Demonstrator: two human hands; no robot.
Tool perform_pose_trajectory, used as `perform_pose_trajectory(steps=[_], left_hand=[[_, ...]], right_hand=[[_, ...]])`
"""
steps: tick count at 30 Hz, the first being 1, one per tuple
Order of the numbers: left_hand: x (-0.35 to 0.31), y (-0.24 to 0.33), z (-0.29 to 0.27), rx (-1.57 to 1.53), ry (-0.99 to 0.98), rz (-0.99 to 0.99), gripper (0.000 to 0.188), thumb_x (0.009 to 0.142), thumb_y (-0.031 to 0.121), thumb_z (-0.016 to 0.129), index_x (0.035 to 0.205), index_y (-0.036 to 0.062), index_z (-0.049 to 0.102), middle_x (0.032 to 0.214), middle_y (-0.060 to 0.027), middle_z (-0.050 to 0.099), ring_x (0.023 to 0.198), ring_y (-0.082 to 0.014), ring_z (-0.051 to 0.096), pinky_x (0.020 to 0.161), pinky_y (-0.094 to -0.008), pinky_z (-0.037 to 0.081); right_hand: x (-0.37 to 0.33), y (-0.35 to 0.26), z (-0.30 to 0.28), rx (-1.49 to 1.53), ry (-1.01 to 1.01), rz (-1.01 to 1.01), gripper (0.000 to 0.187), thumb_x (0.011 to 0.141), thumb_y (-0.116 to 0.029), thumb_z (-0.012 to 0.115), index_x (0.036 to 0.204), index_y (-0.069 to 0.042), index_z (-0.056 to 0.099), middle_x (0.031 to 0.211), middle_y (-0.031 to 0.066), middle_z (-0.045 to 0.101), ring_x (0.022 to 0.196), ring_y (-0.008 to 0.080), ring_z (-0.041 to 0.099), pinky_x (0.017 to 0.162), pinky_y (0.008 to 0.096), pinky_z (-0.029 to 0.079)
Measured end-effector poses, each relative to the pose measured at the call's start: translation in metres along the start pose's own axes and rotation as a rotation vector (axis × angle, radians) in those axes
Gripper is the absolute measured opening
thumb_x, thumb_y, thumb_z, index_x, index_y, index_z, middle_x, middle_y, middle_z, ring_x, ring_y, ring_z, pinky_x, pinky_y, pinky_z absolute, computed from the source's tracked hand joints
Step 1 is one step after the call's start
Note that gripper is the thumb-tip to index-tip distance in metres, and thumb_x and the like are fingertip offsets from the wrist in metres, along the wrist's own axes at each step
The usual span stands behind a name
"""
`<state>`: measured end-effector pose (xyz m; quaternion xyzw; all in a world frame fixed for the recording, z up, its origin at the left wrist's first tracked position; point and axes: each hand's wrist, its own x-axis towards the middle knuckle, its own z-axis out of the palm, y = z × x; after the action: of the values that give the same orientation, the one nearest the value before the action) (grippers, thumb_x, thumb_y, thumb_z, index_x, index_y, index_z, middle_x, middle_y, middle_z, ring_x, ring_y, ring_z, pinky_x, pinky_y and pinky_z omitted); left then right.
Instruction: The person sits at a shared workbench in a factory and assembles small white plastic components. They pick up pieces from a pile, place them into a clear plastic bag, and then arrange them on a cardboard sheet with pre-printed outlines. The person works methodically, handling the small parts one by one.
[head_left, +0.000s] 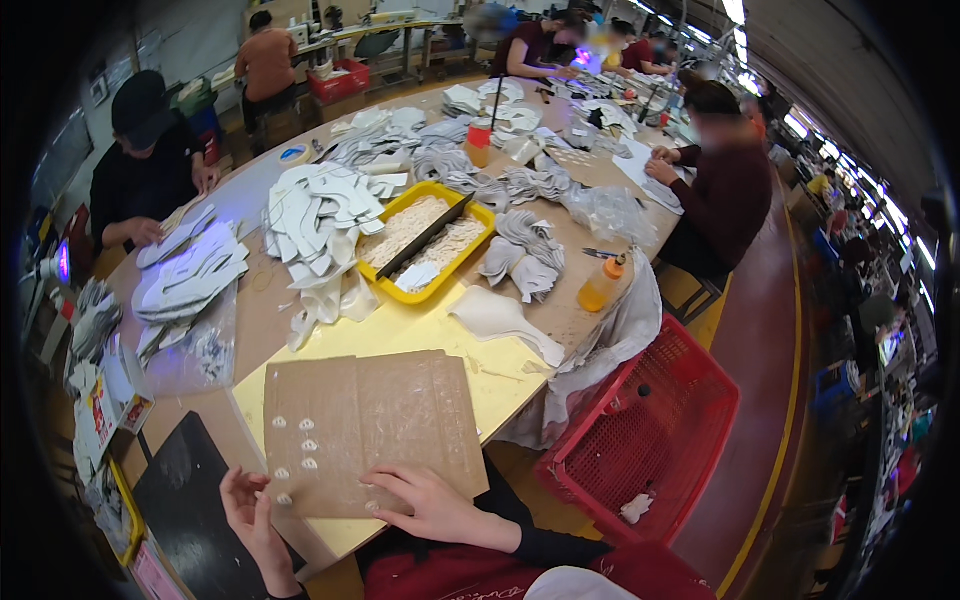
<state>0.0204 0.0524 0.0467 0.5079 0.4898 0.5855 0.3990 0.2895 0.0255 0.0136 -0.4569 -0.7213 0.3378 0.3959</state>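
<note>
A brown, tape-covered board (405, 405) lies on yellow sheeting (375, 340) in front of me. Small whitish ring-like pieces (309, 445) sit in two short columns on its left half. My right hand (430, 508) rests over the board's near edge, its fingers stretched out and apart. Close to those fingertips are more small pale pieces (372, 506), partly covered. Just off the board's near left corner, my left hand (255, 522) is raised with thumb and fingers apart, and nothing shows between them. One small piece (285, 499) lies beside it on the board.
Beyond the board stands a yellow tray (487, 222) of pale pieces with a dark bar across it. Stacks of white cut pieces (325, 210) cover the table. An orange bottle (600, 285) stands near the right edge, above a red crate (690, 430). Co-workers sit around the table.
</note>
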Motion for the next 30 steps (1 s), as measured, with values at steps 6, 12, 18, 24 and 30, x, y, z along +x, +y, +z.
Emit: perform_pose_trajectory(steps=[6,12,18,24,30], left_hand=[[-0.024,-0.004,0.070,-0.220,-0.218,-0.193,0.051,0.088,0.006,0.068,0.136,0.0025,0.051,0.119,-0.0113,0.060,0.112,-0.0222,0.059,0.102,-0.0364,0.044],[-0.049,-0.005,0.124,-0.245,-0.381,-0.203,0.047,0.087,0.005,0.072,0.130,0.0018,0.055,0.118,-0.0110,0.063,0.112,-0.0232,0.060,0.103,-0.0376,0.045],[-0.064,-0.026,0.151,0.296,-0.612,0.307,0.036,0.081,0.002,0.076,0.114,0.0043,0.064,0.110,-0.0145,0.065,0.102,-0.0342,0.062,0.089,-0.0409,0.048],[-0.062,-0.052,0.166,0.382,-0.510,0.444,0.034,0.080,0.000,0.074,0.111,0.0054,0.063,0.107,-0.0133,0.065,0.097,-0.0335,0.061,0.088,-0.0433,0.047],[-0.066,-0.077,0.177,0.593,-0.259,0.796,0.040,0.072,0.012,0.080,0.108,0.0119,0.064,0.098,-0.0046,0.068,0.092,-0.0238,0.064,0.090,-0.0447,0.040]], right_hand=[[0.013,0.004,-0.020,0.190,0.202,0.017,0.035,0.088,-0.015,0.076,0.120,-0.008,0.067,0.116,0.0122,0.060,0.109,0.0290,0.062,0.095,0.0382,0.049],[0.003,0.002,-0.094,-0.025,0.612,-0.148,0.018,0.077,0.001,0.082,0.088,-0.008,0.072,0.094,0.0082,0.067,0.085,0.0235,0.068,0.075,0.0325,0.054],[-0.042,0.043,-0.236,-0.127,1.166,-0.053,0.014,0.082,0.011,0.067,0.088,-0.001,0.062,0.096,0.0053,0.060,0.091,0.0144,0.059,0.083,0.0289,0.049],[-0.061,0.146,-0.385,-0.024,1.477,0.075,0.014,0.092,0.003,0.069,0.105,0.002,0.066,0.099,0.0037,0.069,0.093,0.0112,0.065,0.087,0.0256,0.051],[-0.037,0.264,-0.492,-0.349,1.397,0.236,0.017,0.088,0.000,0.072,0.105,0.002,0.071,0.093,0.0076,0.073,0.085,0.0138,0.069,0.081,0.0274,0.055]])
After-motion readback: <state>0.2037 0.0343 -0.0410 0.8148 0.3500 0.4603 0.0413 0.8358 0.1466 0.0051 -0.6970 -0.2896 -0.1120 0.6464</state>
